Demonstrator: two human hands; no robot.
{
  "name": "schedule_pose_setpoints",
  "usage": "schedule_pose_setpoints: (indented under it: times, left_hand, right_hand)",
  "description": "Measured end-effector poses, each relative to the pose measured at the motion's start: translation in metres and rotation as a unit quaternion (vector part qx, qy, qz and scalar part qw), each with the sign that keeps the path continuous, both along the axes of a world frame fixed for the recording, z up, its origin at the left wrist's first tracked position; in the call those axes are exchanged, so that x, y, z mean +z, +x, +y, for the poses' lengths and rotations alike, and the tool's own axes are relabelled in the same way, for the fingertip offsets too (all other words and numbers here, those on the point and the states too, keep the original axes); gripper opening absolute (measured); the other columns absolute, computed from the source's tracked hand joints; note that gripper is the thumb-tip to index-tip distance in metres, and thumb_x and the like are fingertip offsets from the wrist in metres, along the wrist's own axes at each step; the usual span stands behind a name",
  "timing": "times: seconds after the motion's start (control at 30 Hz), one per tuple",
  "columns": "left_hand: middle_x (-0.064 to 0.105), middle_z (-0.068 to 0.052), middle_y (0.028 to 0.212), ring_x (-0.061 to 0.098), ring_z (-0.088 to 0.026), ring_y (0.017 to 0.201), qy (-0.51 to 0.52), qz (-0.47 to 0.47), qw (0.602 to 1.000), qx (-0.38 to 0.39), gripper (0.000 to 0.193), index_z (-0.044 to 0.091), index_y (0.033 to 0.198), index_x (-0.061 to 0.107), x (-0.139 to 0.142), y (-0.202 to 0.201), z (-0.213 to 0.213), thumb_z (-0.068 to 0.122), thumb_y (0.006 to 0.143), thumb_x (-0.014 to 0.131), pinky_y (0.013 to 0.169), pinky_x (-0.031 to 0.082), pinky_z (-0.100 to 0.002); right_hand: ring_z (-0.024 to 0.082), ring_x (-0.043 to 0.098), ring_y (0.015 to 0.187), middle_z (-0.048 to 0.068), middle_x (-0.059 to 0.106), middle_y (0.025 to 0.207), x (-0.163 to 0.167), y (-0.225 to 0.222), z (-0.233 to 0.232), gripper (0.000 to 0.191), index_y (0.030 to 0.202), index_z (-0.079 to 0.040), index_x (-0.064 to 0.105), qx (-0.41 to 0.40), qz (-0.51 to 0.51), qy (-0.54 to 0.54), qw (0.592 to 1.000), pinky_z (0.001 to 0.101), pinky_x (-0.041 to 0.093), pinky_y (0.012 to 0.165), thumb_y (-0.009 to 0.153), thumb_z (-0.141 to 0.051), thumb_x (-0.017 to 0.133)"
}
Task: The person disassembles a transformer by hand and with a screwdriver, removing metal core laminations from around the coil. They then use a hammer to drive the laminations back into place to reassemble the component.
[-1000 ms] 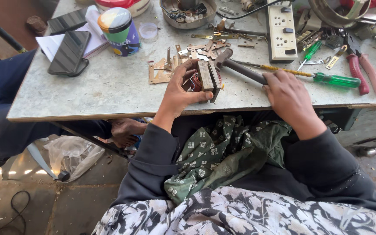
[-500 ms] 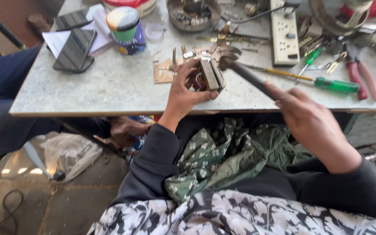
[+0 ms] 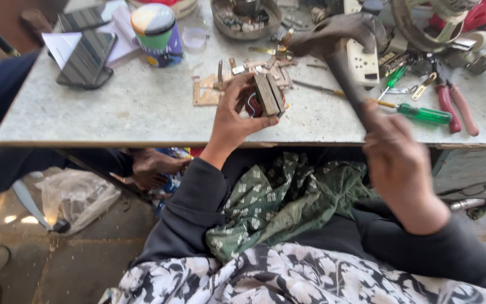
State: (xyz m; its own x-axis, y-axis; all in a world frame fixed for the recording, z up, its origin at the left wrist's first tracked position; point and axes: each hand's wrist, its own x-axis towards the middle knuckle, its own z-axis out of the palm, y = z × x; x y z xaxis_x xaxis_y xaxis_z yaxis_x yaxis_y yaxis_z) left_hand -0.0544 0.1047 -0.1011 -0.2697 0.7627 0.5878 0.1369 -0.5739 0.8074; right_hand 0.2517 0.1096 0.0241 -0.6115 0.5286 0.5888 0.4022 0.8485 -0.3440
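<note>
Left hand point(image 3: 236, 115) clamped around one laminated metal block point(image 3: 266, 94) near the desk's point(image 3: 142, 112) front edge; right hand point(image 3: 397, 160) fisted on one raised hammer point(image 3: 338, 42); beyond, two phones point(image 3: 85, 56), one green screwdriver point(image 3: 417, 114), one red-handled pliers point(image 3: 455, 107).

Left hand point(image 3: 233, 121) clasped; right hand point(image 3: 397, 163) raised, fisted.

My right hand point(image 3: 400, 163) and the hammer point(image 3: 338, 42) it grips are motion-blurred. My left hand point(image 3: 237, 115) covers part of the metal block point(image 3: 268, 94). At twelve o'clock, the bowl point(image 3: 246, 19) is cut off.
</note>
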Motion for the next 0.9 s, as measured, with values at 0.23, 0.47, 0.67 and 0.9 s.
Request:
schedule_pose_setpoints:
  times: [0.23, 0.47, 0.67, 0.9]
  left_hand:
    - [0.048, -0.008, 0.143, 0.058, -0.021, 0.133, 0.027, 0.049, 0.998, 0.024, 0.096, 0.004, 0.149, 0.046, 0.002, 0.000, -0.001, 0.022, 0.072, 0.099, 0.118, 0.051, -0.034]
    - [0.052, -0.008, 0.142, 0.059, -0.021, 0.132, 0.008, 0.085, 0.994, 0.071, 0.096, 0.002, 0.150, 0.046, 0.004, 0.001, -0.004, 0.023, 0.073, 0.099, 0.115, 0.052, -0.035]
    - [0.055, -0.011, 0.141, 0.057, -0.022, 0.134, -0.019, -0.042, 0.998, 0.035, 0.093, 0.003, 0.149, 0.045, 0.006, 0.005, -0.002, 0.027, 0.076, 0.097, 0.110, 0.056, -0.033]
    - [0.060, -0.010, 0.130, 0.062, -0.021, 0.121, -0.025, -0.153, 0.987, 0.037, 0.092, -0.001, 0.147, 0.047, -0.002, -0.004, 0.004, 0.025, 0.074, 0.096, 0.105, 0.055, -0.033]
  right_hand:
    - [0.028, 0.062, 0.081, 0.013, 0.060, 0.098, 0.001, 0.003, -0.004, 0.053, 0.147, -0.015, 0.060, -0.019, 0.004, 0.000, 1.000, 0.0367, 0.050, 0.074, 0.098, 0.006, 0.056]
    - [0.031, 0.063, 0.073, 0.016, 0.064, 0.093, -0.014, 0.010, -0.011, 0.057, 0.145, -0.018, 0.066, -0.095, -0.125, -0.067, 0.985, 0.0401, 0.049, 0.065, 0.093, 0.004, 0.064]
    - [0.025, 0.062, 0.080, 0.009, 0.062, 0.100, -0.030, 0.022, -0.013, 0.051, 0.148, -0.022, 0.056, -0.009, 0.114, -0.046, 0.992, 0.0336, 0.051, 0.072, 0.104, 0.002, 0.056]
    - [0.025, 0.064, 0.075, 0.011, 0.064, 0.094, -0.049, 0.037, -0.002, 0.057, 0.143, -0.018, 0.064, -0.075, -0.029, -0.078, 0.994, 0.0346, 0.050, 0.068, 0.092, 0.006, 0.062]
